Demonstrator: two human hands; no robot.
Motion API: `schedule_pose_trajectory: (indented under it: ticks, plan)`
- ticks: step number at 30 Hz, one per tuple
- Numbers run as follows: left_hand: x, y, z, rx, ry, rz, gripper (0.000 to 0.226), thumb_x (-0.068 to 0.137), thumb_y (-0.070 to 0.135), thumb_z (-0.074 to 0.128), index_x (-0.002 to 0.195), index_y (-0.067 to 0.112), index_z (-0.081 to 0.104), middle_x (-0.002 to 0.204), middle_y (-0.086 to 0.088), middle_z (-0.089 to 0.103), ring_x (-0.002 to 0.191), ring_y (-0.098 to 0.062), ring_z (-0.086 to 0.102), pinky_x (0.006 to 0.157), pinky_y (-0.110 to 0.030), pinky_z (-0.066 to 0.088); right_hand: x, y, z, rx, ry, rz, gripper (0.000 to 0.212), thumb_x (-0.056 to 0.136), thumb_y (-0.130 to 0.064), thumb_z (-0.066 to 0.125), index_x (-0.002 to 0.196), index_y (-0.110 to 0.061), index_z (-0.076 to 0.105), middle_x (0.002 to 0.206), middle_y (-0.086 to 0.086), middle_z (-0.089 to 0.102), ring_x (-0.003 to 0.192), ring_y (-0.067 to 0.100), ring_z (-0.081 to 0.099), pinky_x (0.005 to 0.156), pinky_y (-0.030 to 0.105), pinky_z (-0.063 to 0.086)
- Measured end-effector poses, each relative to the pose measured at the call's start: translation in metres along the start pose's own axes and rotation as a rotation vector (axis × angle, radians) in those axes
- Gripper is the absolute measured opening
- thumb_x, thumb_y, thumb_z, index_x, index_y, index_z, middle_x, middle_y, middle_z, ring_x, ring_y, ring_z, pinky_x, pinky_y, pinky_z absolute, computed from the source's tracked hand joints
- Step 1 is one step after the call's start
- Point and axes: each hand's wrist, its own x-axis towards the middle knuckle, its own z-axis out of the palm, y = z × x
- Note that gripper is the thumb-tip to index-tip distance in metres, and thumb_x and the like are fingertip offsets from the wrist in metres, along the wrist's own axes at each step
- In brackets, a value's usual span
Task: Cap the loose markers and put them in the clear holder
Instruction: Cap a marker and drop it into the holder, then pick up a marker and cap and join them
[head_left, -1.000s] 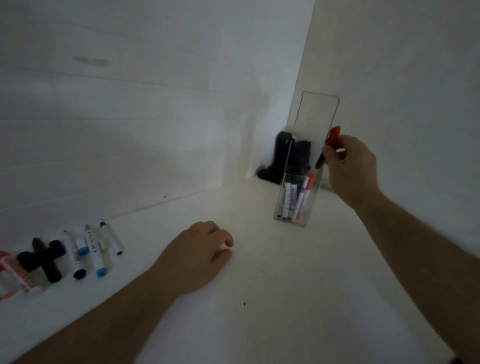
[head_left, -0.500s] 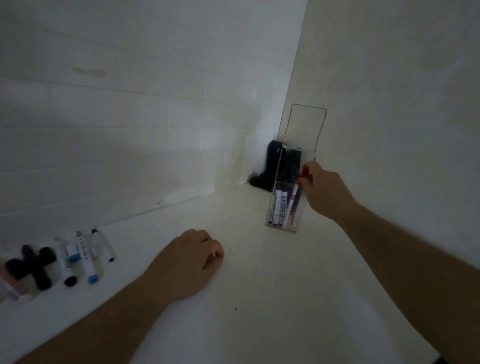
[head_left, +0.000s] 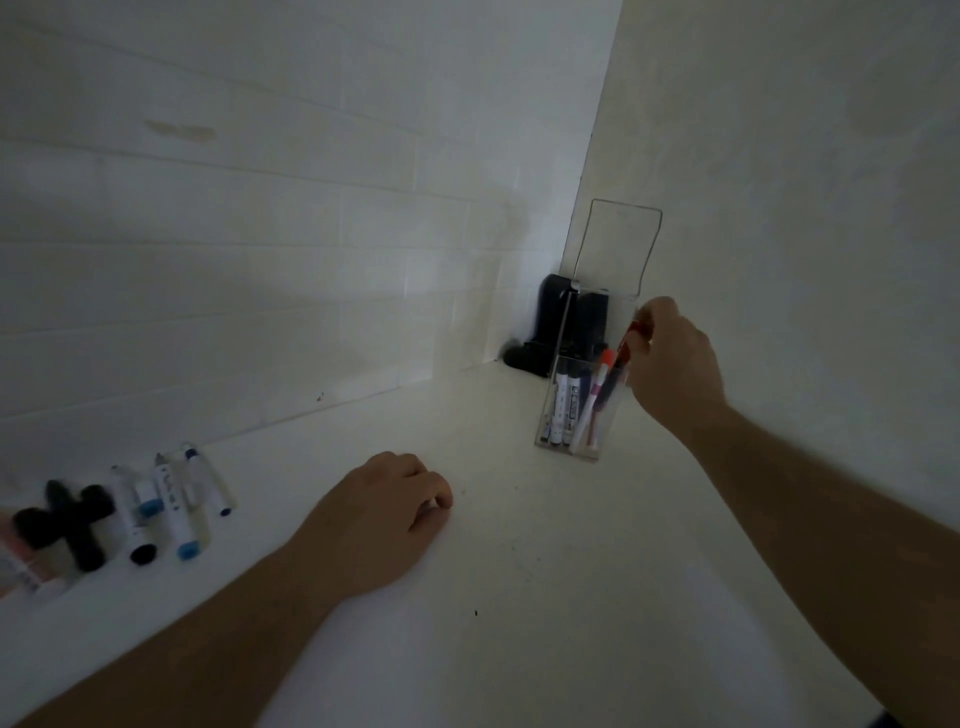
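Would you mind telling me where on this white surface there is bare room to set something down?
The widest bare patch lies in front, between the left hand and the right forearm, running toward the camera. Another bare strip lies between the left hand and the clear holder. It is crowded far left, where loose markers lie together, and in the corner behind the holder, by the dark object.

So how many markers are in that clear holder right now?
5 visible; others may be hidden. In the clear holder, left to right: two white markers, a purple marker, a red-capped marker, and a red marker gripped by the right hand.
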Motion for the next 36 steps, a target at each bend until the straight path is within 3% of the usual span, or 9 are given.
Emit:
schedule_pose_trajectory:
  ticks: [3,6,11,18,20,24,29,32,36]
  plan:
    - [0.0,0.001,-0.001,0.003,0.006,0.005,0.015,0.095,0.044,0.048,0.099,0.039,0.062,0.095,0.017,0.056,0.088,-0.005,0.046,0.08,-0.022,0.042,0.003,0.0,0.001,-0.048,-0.03,0.002,0.007,0.102,-0.026,0.052,0.099,-0.021,0.052,0.083,-0.001,0.06,0.074,0.019,0.061,0.066,0.041,0.057]
    - [-0.001,0.002,-0.002,-0.001,0.014,0.009,0.014,0.096,0.042,0.049,0.099,0.039,0.062,0.095,0.017,0.057,0.088,-0.006,0.048,0.08,-0.025,0.044,-0.001,0.002,0.008,-0.106,-0.142,-0.074,0.016,0.102,-0.022,0.052,0.087,-0.02,0.059,0.083,0.001,0.059,0.075,0.019,0.061,0.062,0.028,0.045]
    - [0.0,0.004,-0.003,0.006,0.012,0.019,0.023,0.094,0.047,0.041,0.098,0.038,0.063,0.094,0.016,0.057,0.088,-0.007,0.048,0.08,-0.028,0.047,-0.004,0.001,0.013,-0.159,-0.204,-0.106,0.026,0.103,-0.017,0.046,0.091,-0.012,0.068,0.09,0.006,0.06,0.08,0.021,0.058,0.07,0.027,0.038]
    - [0.004,0.01,-0.015,-0.053,0.034,-0.008,0.02,0.092,0.037,0.052,0.095,0.032,0.071,0.09,0.012,0.065,0.084,-0.011,0.06,0.079,-0.035,0.053,-0.039,-0.044,0.026,0.005,0.004,-0.173,0.017,0.099,-0.023,0.058,0.103,-0.016,0.073,0.105,0.002,0.058,0.087,0.018,0.056,0.085,0.029,0.05]
    - [0.008,0.01,-0.034,-0.069,0.108,-0.068,0.02,0.09,0.035,0.057,0.094,0.029,0.075,0.085,0.009,0.071,0.079,-0.012,0.065,0.078,-0.033,0.054,-0.062,-0.077,0.043,0.101,-0.077,-0.227,0.014,0.096,-0.024,0.062,0.103,-0.019,0.073,0.105,-0.001,0.06,0.089,0.013,0.056,0.094,0.018,0.042]
    - [0.009,-0.012,-0.096,-0.059,0.307,-0.296,0.014,0.092,0.031,0.065,0.095,0.026,0.078,0.087,0.01,0.076,0.081,-0.006,0.066,0.076,-0.02,0.046,-0.102,-0.144,0.083,0.263,-0.331,-0.319,0.016,0.095,-0.024,0.061,0.101,-0.023,0.075,0.098,-0.003,0.067,0.087,0.013,0.059,0.086,0.029,0.048]
    - [-0.03,-0.07,-0.155,-0.047,0.218,-0.604,0.017,0.093,0.034,0.062,0.1,0.031,0.077,0.091,0.017,0.073,0.087,-0.003,0.066,0.08,-0.023,0.048,-0.136,-0.221,0.119,0.446,-0.658,-0.52,0.027,0.098,-0.03,0.059,0.122,-0.025,0.069,0.116,0.0,0.064,0.091,0.013,0.058,0.092,0.029,0.047]
    - [-0.057,-0.092,-0.163,0.0,0.205,-0.747,0.016,0.093,0.032,0.062,0.1,0.032,0.075,0.095,0.012,0.072,0.087,-0.008,0.064,0.08,-0.024,0.044,-0.145,-0.257,0.132,0.458,-0.806,-0.588,0.036,0.103,-0.034,0.048,0.137,-0.03,0.058,0.127,0.002,0.055,0.109,0.02,0.055,0.098,0.035,0.046]
    - [-0.073,-0.09,-0.152,0.058,0.071,-0.855,0.012,0.081,0.038,0.062,0.086,0.038,0.072,0.085,0.011,0.073,0.076,-0.013,0.069,0.071,-0.027,0.055,-0.145,-0.28,0.149,0.391,-0.843,-0.615,0.031,0.104,-0.033,0.042,0.126,-0.027,0.064,0.112,0.01,0.055,0.104,0.032,0.054,0.093,0.041,0.045]
